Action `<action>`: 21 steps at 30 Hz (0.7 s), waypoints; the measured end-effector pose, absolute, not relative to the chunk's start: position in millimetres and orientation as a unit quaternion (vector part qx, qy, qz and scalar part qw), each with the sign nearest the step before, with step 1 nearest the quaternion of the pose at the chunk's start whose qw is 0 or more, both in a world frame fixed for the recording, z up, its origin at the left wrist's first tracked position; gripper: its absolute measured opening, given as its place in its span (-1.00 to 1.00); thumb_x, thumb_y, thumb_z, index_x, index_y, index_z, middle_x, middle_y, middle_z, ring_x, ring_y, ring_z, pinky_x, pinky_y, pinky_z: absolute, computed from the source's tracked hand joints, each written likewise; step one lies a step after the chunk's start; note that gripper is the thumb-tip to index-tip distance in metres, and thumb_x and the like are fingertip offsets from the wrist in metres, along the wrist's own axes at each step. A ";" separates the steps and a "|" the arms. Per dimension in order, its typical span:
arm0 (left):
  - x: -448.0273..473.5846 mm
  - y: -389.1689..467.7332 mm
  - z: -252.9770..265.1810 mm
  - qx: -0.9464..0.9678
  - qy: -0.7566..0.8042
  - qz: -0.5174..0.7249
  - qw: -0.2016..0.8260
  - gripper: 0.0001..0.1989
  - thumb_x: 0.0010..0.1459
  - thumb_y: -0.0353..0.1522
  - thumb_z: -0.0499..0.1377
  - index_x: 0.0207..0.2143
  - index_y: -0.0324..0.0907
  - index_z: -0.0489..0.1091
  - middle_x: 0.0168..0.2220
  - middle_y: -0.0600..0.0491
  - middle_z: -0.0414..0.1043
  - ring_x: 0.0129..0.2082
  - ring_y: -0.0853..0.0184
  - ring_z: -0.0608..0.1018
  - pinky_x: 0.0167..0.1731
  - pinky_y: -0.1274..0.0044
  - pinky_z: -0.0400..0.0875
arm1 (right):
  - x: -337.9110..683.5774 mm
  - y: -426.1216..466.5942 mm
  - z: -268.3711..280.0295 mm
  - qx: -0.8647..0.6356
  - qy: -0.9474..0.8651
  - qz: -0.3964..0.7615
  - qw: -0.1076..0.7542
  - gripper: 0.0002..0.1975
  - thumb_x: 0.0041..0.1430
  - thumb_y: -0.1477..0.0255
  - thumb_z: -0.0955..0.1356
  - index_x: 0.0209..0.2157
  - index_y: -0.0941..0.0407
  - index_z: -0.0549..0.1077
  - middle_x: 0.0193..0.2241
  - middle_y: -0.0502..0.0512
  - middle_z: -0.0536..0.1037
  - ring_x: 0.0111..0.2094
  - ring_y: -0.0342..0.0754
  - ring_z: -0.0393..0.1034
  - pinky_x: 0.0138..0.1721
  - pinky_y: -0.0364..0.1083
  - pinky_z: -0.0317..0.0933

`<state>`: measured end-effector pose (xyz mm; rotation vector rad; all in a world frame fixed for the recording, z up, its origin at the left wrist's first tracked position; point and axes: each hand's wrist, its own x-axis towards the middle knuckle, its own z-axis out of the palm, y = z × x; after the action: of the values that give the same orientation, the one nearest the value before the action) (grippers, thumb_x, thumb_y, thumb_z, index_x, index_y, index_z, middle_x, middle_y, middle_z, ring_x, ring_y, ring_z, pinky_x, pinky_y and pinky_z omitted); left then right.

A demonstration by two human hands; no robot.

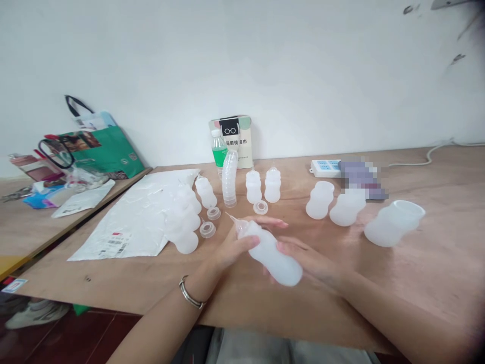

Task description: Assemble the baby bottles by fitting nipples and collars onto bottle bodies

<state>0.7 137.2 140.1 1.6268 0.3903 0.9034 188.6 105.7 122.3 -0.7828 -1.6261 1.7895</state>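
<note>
A translucent white squeeze bottle (273,257) with a clear pointed nozzle cap (242,228) lies tilted between my two hands, its nozzle toward the upper left. My left hand (237,245) wraps the capped end, thumb across the bottle's neck. Around the body, lower down, my right hand (299,255) is closed, with its fingers partly hidden behind the bottle. Beyond my hands stand two capped bottles (253,187) and a ring-shaped nozzle cap (260,207). Two more ring caps (207,229) sit left of my left hand. To the right are three uncapped bottles (320,200).
Several capped bottles (185,222) gather at the left, by a white plastic mailer (140,212). A curved stack of clear caps (229,179), a green-labelled drink bottle (219,151) and a paper bag (245,144) stand behind. A power strip (326,168) lies at the back right.
</note>
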 end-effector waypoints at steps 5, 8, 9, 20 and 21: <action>3.4 137.5 138.3 0.671 0.254 0.447 0.534 -0.57 0.11 -0.17 0.18 -0.01 -0.18 0.39 0.02 -0.12 0.43 0.05 0.10 0.43 0.02 0.33 0.31 | 182.2 103.6 116.6 -0.447 -0.764 0.255 0.390 -0.40 0.04 0.17 0.39 0.10 0.02 0.24 0.13 0.17 0.35 0.13 0.17 0.26 0.08 0.15 0.19; 7.0 132.8 143.4 0.704 0.257 0.429 0.505 -0.58 0.06 -0.18 0.23 -0.07 -0.21 0.44 0.01 -0.12 0.45 0.01 0.10 0.46 0.01 0.33 0.33 | 178.6 101.8 116.0 -0.461 -0.785 0.218 0.352 -0.43 0.04 0.23 0.39 0.08 0.06 0.24 0.04 0.21 0.44 0.06 0.19 0.34 0.01 0.17 0.26; 8.5 131.1 145.9 0.713 0.250 0.426 0.498 -0.59 0.04 -0.19 0.25 -0.09 -0.22 0.45 -0.01 -0.12 0.46 0.00 0.10 0.47 0.01 0.33 0.34 | 177.9 101.3 116.9 -0.456 -0.785 0.239 0.346 -0.45 0.05 0.26 0.39 0.07 0.07 0.24 0.01 0.20 0.46 0.03 0.17 0.37 -0.03 0.14 0.30; 26.4 137.8 192.8 0.762 0.172 0.390 0.487 -0.71 0.00 -0.34 0.28 -0.16 -0.18 0.49 0.01 -0.09 0.45 0.05 0.12 0.45 0.04 0.33 0.32 | 176.9 113.7 152.4 -0.306 -0.744 0.417 0.423 -0.49 0.00 0.54 0.37 0.04 0.02 0.31 -0.04 0.05 0.48 -0.01 0.06 0.39 -0.09 -0.02 0.35; 26.0 142.0 193.4 0.770 0.155 0.356 0.507 -0.71 0.00 -0.35 0.28 -0.17 -0.17 0.50 0.02 -0.09 0.44 0.05 0.10 0.45 0.03 0.31 0.33 | 178.8 116.0 154.5 -0.295 -0.751 0.431 0.404 -0.50 -0.01 0.52 0.39 0.02 0.03 0.34 -0.06 0.04 0.49 -0.04 0.05 0.40 -0.11 -0.04 0.36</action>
<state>26.0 142.0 193.4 1.8555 0.3732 0.8580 178.8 116.0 154.5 -0.7439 -1.8954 1.0892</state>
